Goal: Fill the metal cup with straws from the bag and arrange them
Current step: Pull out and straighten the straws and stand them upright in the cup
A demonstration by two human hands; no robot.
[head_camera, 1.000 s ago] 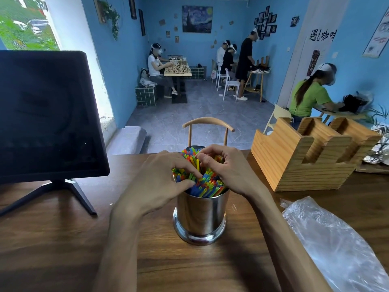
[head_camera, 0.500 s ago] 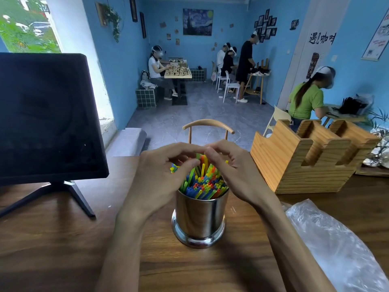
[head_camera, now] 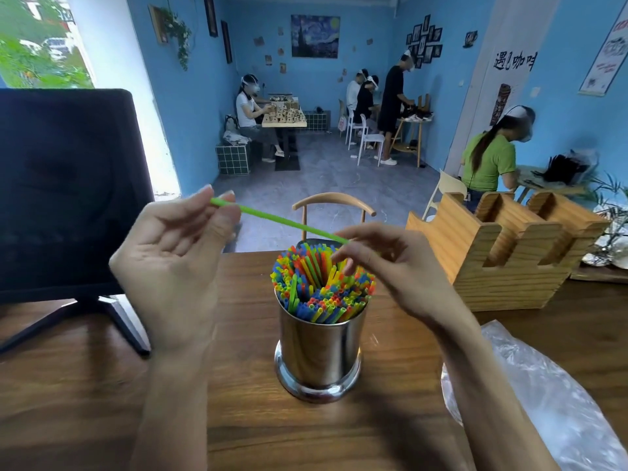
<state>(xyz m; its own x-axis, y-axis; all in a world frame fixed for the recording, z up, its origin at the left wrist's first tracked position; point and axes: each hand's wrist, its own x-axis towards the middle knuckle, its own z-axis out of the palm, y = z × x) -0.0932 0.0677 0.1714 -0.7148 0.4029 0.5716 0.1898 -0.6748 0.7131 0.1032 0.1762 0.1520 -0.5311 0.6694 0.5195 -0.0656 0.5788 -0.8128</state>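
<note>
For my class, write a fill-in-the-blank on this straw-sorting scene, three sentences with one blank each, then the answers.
1. The left hand and right hand hold one ____ straw between them.
2. The metal cup stands on a ____ table.
3. The clear plastic bag lies to the ____ of the cup.

Missing words: green; wooden; right

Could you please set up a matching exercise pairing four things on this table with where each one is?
Things:
1. green straw
2. metal cup
3. plastic bag
4. wooden holder

Places:
A. lying at the table's near right
B. held above the cup between left hand and right hand
C. standing far right on the table
D. standing at centre, packed with straws

Pairs: 1-B, 2-D, 3-A, 4-C
</note>
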